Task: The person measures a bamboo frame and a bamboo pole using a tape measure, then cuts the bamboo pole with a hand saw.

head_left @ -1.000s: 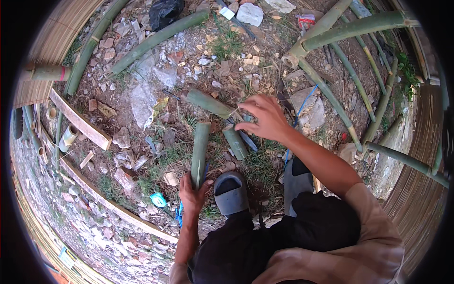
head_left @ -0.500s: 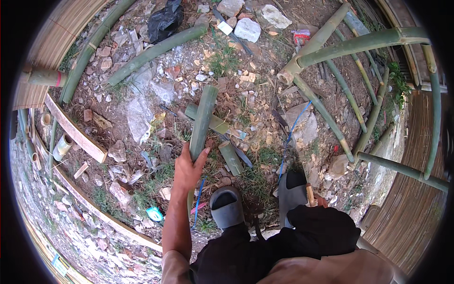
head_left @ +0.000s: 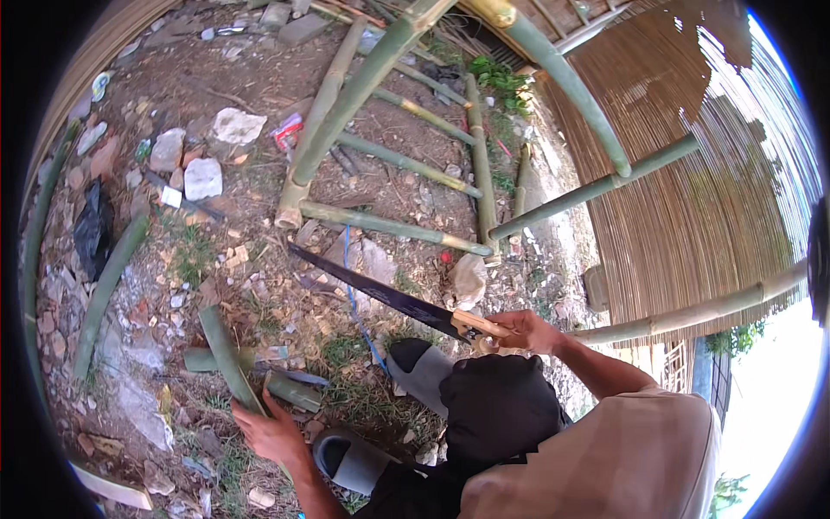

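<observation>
My left hand is closed around the lower end of a green bamboo piece, which stands tilted above the ground. Under and beside it lie a short bamboo offcut and another green bamboo length, partly covered by the held piece. Out to the right, my right hand grips a handsaw by its light wooden handle. The saw's long dark blade points away to the upper left, over the dirt and apart from any bamboo in my hand.
A ladder-like bamboo frame lies ahead, with a woven bamboo wall to the right. Stones, a white rock, a black plastic bag and a blue string lie about. My grey slippers stand between my hands.
My view has swung to the right. The right hand has come up from beside my knee, bringing the saw into full view. My left hand still holds the bamboo piece.
</observation>
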Available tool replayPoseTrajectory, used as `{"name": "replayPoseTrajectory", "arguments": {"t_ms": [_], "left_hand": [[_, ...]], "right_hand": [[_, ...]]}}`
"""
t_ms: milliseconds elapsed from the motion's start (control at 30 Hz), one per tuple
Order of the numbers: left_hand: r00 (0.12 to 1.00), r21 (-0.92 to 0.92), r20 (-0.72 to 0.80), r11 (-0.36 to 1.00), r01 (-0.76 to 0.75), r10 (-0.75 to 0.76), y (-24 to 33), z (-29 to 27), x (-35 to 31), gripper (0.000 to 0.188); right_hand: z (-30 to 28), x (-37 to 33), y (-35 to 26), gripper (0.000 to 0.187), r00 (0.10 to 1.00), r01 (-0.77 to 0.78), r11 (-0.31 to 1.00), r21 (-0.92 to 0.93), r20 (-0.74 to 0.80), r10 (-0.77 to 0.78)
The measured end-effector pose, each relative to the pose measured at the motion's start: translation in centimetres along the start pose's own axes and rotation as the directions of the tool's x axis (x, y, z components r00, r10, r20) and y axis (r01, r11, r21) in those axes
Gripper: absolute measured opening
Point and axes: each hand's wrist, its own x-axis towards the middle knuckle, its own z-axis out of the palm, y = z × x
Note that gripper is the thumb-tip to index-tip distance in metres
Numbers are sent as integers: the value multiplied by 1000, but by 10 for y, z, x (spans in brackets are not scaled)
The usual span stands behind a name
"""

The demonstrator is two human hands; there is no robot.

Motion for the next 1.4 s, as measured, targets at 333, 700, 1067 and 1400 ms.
{"name": "replayPoseTrajectory", "arguments": {"t_ms": [333, 700, 1067, 1400], "left_hand": [[996, 56, 29, 995, 84, -86, -9, 6, -5, 61], [977, 145, 64, 970, 193, -204, 32, -17, 10, 67], [829, 264, 279, 869, 418, -484, 59, -13, 46, 71], [721, 221, 310, 784, 579, -620, 22, -26, 67, 61]], "right_hand": [[-25, -38, -132, 76, 817, 520, 730, 442, -7, -577], [-53, 101, -139, 57, 558, 824, 563, -60, -78, -826], [29, 227, -139, 48, 240, 934, 209, 290, -76, -968], [58, 251, -155, 46, 148, 901, 117, 418, -44, -988]]}}
